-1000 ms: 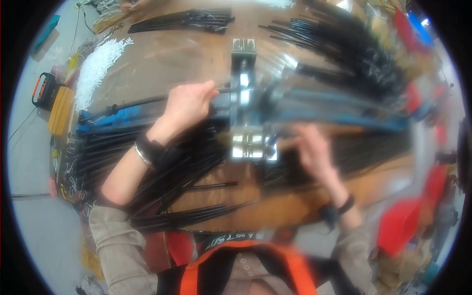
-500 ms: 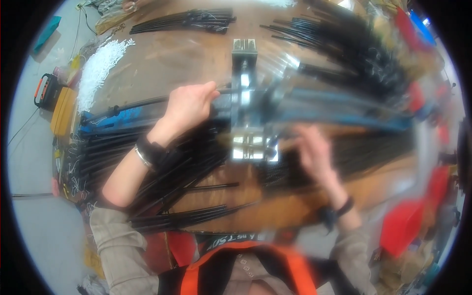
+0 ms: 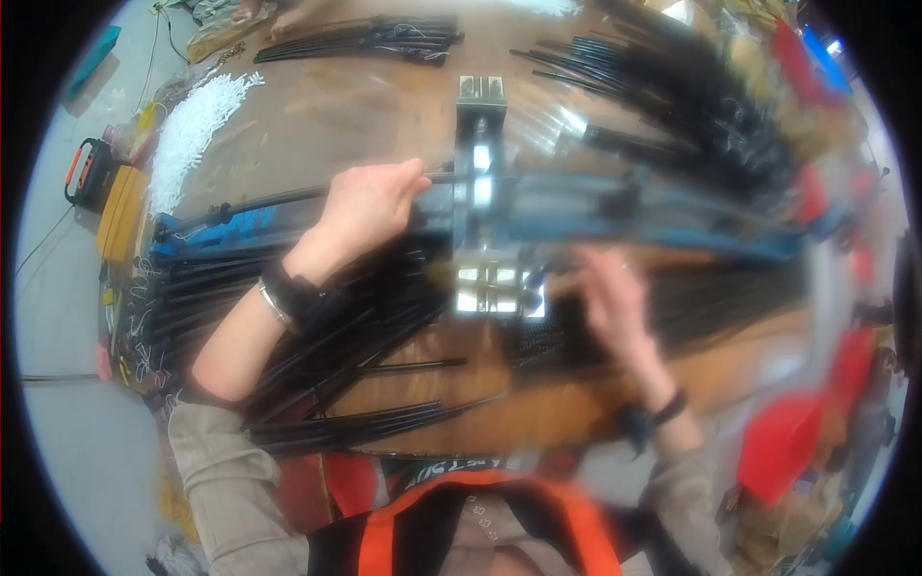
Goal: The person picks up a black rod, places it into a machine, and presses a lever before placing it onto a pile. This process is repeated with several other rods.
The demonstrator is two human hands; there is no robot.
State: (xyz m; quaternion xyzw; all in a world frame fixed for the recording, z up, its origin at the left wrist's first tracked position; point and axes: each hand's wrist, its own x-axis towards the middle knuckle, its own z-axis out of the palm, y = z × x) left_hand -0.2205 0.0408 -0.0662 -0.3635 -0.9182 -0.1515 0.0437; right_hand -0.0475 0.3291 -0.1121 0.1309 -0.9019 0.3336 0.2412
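Note:
My left hand (image 3: 370, 204) is closed, fingertips pinched on a thin black rod (image 3: 279, 199) that runs along a long blue rail (image 3: 230, 233). Just right of its fingertips stands a metal fixture (image 3: 482, 182) with shiny blocks at its far and near ends. Right of the fixture, a dark blurred part (image 3: 619, 202) sits over the rail. My right hand (image 3: 615, 296) is beside the fixture's near block, below the rail. Motion smears its fingers, so whether they grip anything cannot be made out.
Many black rods (image 3: 240, 298) lie under my left forearm. Other black rod bundles (image 3: 360, 40) lie at the far side. A heap of white small pieces (image 3: 197, 134) is at the far left. A red thing (image 3: 783, 442) is at the lower right.
The dark blurred part over the rail has shifted right, away from the metal fixture. My left hand keeps its pinch in nearly the same place; my right hand has barely moved.

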